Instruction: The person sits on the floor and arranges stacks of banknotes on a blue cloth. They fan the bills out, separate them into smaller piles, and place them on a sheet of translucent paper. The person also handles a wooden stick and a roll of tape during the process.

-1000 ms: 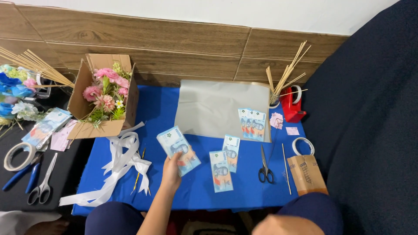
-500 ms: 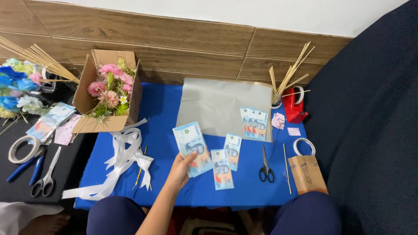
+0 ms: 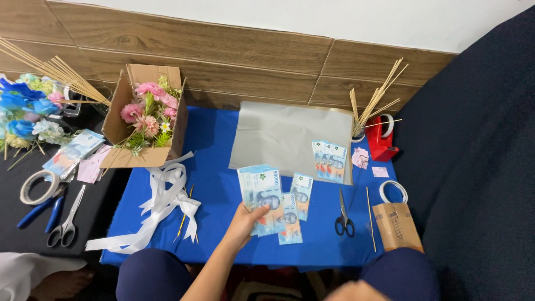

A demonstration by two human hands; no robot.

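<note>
Nearest to me, my left hand (image 3: 243, 222) has its fingers closed on a small fan of blue-green banknotes (image 3: 261, 196), thumb on top, lifted just above the blue cloth (image 3: 217, 184). My right hand is barely in view at the bottom edge, so I cannot tell how its fingers stand. Two more banknotes (image 3: 295, 214) lie flat on the cloth, one partly tucked under the fan's right edge. Left of my hand a tangle of white ribbon (image 3: 161, 203) sprawls across the cloth's near corner, with a thin yellow stick (image 3: 185, 218) beside it. To the right lie black-handled scissors (image 3: 343, 214), a long skewer (image 3: 370, 217), a small brown paper bag (image 3: 397, 226) and a tape roll (image 3: 393, 191). Farther out a grey sheet (image 3: 281, 136) carries three overlapping banknotes (image 3: 330, 160). Beyond it a red tape dispenser (image 3: 382, 139) stands beside a cup of wooden sticks (image 3: 372, 106). At far left, a cardboard box of pink flowers (image 3: 146, 120) sits at the cloth's corner; more scissors (image 3: 66, 226) and blue pliers (image 3: 40, 209) lie on the black surface.
</note>
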